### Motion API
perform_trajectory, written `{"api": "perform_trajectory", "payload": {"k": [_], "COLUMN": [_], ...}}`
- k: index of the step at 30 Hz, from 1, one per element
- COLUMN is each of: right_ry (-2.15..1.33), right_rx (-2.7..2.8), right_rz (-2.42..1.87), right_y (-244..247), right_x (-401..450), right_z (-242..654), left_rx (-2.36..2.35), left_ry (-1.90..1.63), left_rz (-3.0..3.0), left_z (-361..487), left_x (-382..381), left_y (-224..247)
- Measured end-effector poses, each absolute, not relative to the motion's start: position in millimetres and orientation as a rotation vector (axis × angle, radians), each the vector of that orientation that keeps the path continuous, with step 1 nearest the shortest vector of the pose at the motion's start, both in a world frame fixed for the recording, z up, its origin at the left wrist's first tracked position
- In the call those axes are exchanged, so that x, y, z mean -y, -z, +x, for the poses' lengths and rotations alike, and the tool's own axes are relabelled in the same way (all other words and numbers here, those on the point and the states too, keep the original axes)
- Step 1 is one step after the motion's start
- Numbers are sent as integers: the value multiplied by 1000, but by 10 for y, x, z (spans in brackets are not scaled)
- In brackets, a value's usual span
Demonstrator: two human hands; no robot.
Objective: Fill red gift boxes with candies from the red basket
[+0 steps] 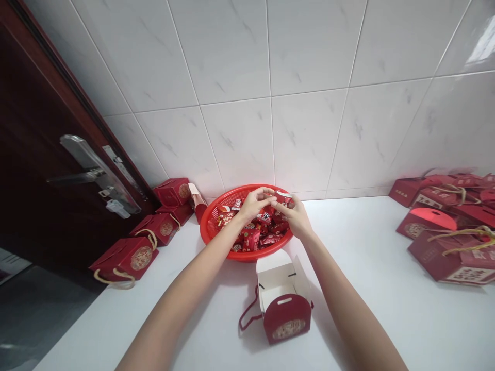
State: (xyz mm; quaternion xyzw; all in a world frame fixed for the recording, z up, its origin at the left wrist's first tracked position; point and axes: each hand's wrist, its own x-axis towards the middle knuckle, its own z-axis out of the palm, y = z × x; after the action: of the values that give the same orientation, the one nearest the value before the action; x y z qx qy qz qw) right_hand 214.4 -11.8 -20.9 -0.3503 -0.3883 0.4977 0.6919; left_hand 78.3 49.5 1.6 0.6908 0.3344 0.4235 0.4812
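Observation:
A round red plastic basket point(207, 226) stands near the wall, holding many small red wrapped packets point(251, 239). My right hand point(294, 214) is closed on a red packet point(283, 198) over the basket's right side. Beside it, my left hand point(255, 203) is bent over the packets with its fingertips together, close to the right fingers; what it grips, if anything, is hidden. In front of the basket sits an open dark red box point(286, 319) with a white inside, its flaps up and a dark red cord lying out to its left. No packet shows inside it.
Closed red boxes with rope handles point(141, 257) line the white table's point(216, 330) left edge. More red boxes point(456, 255) are grouped at the right. Behind the table rises a tiled wall point(240, 139); a dark door with a metal handle point(87, 175) stands at the left.

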Motion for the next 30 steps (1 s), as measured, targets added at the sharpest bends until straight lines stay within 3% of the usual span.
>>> {"api": "perform_trajectory", "payload": {"k": [9, 19, 30], "right_ry": [-1085, -1075, -1084], "right_rx": [839, 689, 675], "right_rz": [-771, -817, -808], "right_y": [203, 234, 213], "right_x": [119, 71, 89], "right_z": [2139, 2143, 2150], "left_rx": [-989, -1304, -1248], "left_ry": [-972, -499, -544], "left_rz": [1807, 2063, 1919], "left_z": [748, 562, 537], "left_x": [-627, -741, -737], "left_y": [79, 399, 200]}}
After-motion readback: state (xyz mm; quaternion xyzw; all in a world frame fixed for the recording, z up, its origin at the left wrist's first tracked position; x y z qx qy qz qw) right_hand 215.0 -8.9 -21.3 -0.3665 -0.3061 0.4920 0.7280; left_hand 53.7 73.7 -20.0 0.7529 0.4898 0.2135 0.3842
